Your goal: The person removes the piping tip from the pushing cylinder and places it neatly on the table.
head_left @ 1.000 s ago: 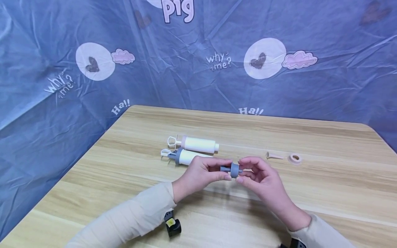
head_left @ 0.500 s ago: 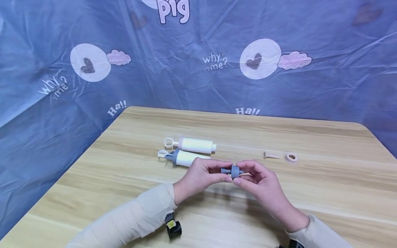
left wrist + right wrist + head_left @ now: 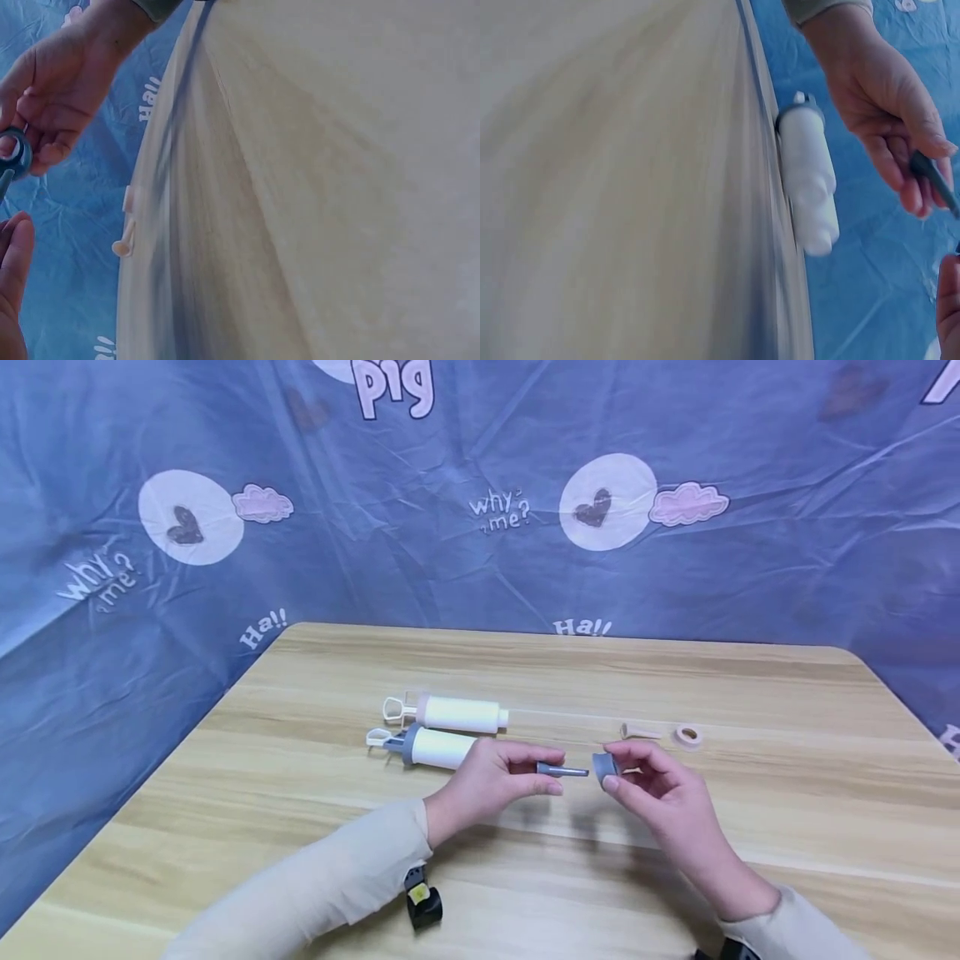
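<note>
Between thumb and fingers, my left hand (image 3: 483, 781) pinches the wide end of a grey tapered nozzle (image 3: 566, 771), its thin tip pointing right. My right hand (image 3: 675, 802) holds a short grey ring (image 3: 604, 767) by its edge, a small gap away from the tip. In the left wrist view the ring (image 3: 22, 154) shows its round opening toward the nozzle. The right wrist view has the nozzle (image 3: 934, 180) slanting down from the left fingers. Behind my left hand lies a white syringe-like tube (image 3: 441, 748) with a grey collar and pull handle, its front end hidden by the hand.
A second white tube (image 3: 461, 714) with a pale pink collar lies just beyond the first. Farther right on the wooden table (image 3: 787, 760) are a pale pink nozzle (image 3: 640, 732) and a pale pink ring (image 3: 687, 737). A printed blue cloth (image 3: 420, 560) hangs behind the table.
The grey ring sat around the nozzle earlier; now my right hand has drawn it off to the right. The left hand keeps its pinch on the nozzle. The head view has shifted slightly.
</note>
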A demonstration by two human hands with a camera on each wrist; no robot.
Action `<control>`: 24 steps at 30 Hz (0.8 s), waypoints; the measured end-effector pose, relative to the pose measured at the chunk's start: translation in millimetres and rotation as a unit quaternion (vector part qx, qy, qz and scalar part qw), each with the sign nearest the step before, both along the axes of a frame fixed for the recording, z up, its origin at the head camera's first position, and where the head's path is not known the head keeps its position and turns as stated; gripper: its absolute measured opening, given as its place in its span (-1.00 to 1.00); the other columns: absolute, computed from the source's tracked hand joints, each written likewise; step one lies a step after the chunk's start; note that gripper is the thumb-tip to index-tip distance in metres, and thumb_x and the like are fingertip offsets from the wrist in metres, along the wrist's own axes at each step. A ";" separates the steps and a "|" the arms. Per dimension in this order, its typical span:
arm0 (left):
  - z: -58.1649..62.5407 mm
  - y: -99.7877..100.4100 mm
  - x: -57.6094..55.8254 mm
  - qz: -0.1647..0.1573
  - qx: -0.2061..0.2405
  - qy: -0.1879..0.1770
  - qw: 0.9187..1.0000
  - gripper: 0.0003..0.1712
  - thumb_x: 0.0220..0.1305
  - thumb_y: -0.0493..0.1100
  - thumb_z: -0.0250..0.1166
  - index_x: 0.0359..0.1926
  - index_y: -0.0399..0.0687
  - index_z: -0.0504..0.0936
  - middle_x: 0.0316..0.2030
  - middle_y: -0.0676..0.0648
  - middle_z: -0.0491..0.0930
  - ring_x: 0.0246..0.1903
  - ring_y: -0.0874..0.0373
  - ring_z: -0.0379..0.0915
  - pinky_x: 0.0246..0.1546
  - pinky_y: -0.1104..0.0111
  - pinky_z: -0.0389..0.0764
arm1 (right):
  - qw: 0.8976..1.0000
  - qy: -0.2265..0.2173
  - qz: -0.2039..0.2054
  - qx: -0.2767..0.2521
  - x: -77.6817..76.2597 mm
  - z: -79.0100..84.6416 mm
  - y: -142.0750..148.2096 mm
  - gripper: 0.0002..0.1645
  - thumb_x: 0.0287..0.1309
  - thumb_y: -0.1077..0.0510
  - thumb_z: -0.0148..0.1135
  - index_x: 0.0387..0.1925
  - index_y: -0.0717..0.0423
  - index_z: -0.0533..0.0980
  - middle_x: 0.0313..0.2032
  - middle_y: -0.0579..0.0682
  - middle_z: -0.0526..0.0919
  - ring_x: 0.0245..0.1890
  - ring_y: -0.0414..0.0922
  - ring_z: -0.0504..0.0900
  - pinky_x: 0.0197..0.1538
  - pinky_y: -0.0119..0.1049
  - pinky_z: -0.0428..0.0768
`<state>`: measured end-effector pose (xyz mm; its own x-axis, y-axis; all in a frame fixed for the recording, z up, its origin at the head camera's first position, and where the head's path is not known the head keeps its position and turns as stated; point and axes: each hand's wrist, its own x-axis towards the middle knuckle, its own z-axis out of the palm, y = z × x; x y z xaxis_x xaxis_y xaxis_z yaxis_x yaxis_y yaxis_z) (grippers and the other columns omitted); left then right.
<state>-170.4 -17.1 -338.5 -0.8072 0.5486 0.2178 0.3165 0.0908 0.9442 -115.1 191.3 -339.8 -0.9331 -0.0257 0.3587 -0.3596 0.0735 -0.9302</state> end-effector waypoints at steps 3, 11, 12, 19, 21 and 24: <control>-3.5 8.0 -5.1 0.009 -0.012 -0.009 1.000 -0.58 -0.03 -0.28 0.41 -0.07 -0.28 0.63 -0.13 -0.18 0.65 -0.26 0.25 0.62 -0.24 0.46 0.61 | 1.000 0.001 -0.021 0.010 0.4 1.5 10.8 -0.64 0.01 0.49 0.20 -0.09 0.29 0.51 -0.27 -0.12 0.59 -0.36 -0.29 0.55 -0.29 -0.53 0.56; -13.2 37.5 -11.5 0.019 -0.034 -0.018 0.999 -0.58 -0.07 -0.21 0.45 -0.10 -0.24 0.66 -0.19 -0.09 0.68 -0.34 0.40 0.57 -0.28 0.52 0.59 | 0.986 0.017 -0.106 0.129 -2.4 3.2 40.1 -0.62 -0.02 0.48 0.23 -0.07 0.39 0.52 -0.19 -0.19 0.53 -0.31 -0.31 0.49 -0.25 -0.59 0.48; -14.1 41.0 -11.9 0.020 -0.043 -0.015 0.999 -0.58 -0.07 -0.19 0.45 -0.11 -0.22 0.67 -0.20 -0.06 0.69 -0.35 0.42 0.56 -0.30 0.54 0.59 | 0.982 0.020 -0.113 0.147 -3.3 2.9 43.8 -0.61 -0.03 0.47 0.24 -0.07 0.39 0.52 -0.17 -0.22 0.53 -0.31 -0.32 0.48 -0.24 -0.60 0.47; -16.0 66.5 -16.5 0.011 -0.095 0.007 0.995 -0.62 -0.05 -0.12 0.45 -0.14 -0.12 0.70 -0.29 0.07 0.71 -0.43 0.50 0.48 -0.34 0.60 0.53 | 0.971 0.036 -0.089 0.218 -12.4 -4.5 72.6 -0.58 -0.14 0.47 0.33 -0.12 0.33 0.56 -0.16 -0.41 0.54 -0.31 -0.37 0.48 -0.30 -0.62 0.44; -17.7 73.5 -17.9 0.011 -0.097 0.008 0.995 -0.63 -0.05 -0.13 0.45 -0.15 -0.13 0.70 -0.30 0.07 0.71 -0.44 0.50 0.47 -0.35 0.60 0.52 | 0.969 0.023 -0.079 0.233 -14.5 -6.8 80.3 -0.58 -0.13 0.43 0.34 -0.12 0.32 0.56 -0.16 -0.45 0.54 -0.33 -0.39 0.49 -0.34 -0.60 0.44; -21.5 82.9 -20.0 0.017 -0.104 0.013 0.994 -0.63 -0.06 -0.13 0.46 -0.15 -0.11 0.70 -0.29 0.08 0.71 -0.44 0.51 0.45 -0.37 0.62 0.51 | 0.961 -0.010 -0.080 0.263 -17.4 -7.8 90.2 -0.58 -0.10 0.36 0.36 -0.09 0.32 0.54 -0.20 -0.51 0.50 -0.39 -0.38 0.48 -0.40 -0.54 0.45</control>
<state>-190.3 65.8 -359.9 -0.8211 0.5572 0.1237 0.3342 0.2937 0.8956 -132.5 281.5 -347.6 -0.9464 -0.0539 0.3183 -0.2876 0.5891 -0.7552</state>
